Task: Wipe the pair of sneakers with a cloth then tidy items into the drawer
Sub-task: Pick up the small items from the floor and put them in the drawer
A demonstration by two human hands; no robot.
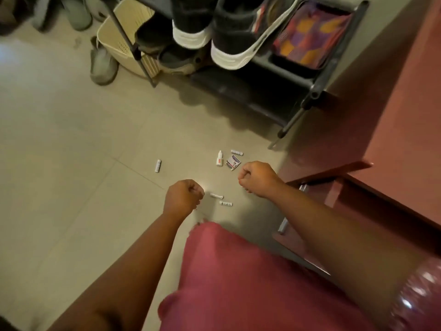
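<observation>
From the head camera, the person stands over a tiled floor with both arms stretched forward and down. The left hand and the right hand each show only their backs, fingers curled under into fists; whether either pinches something small cannot be told.

The pair of sneakers — dark uppers, white soles — sits on the shoe rack, beside a patterned cloth. The wiping looks done, judging by that placement.

The items to tidy lie scattered on the floor: two small tubes just beside the left hand, a small bottle, a printed sachet and another tube near the right hand, and one tube apart to the left. The drawer stands open at the right.

These things look light and rigid — likely to roll or skid on smooth tile. A fingertip pinch across each tube's middle should serve; the flat sachet probably needs lifting by an edge.
</observation>
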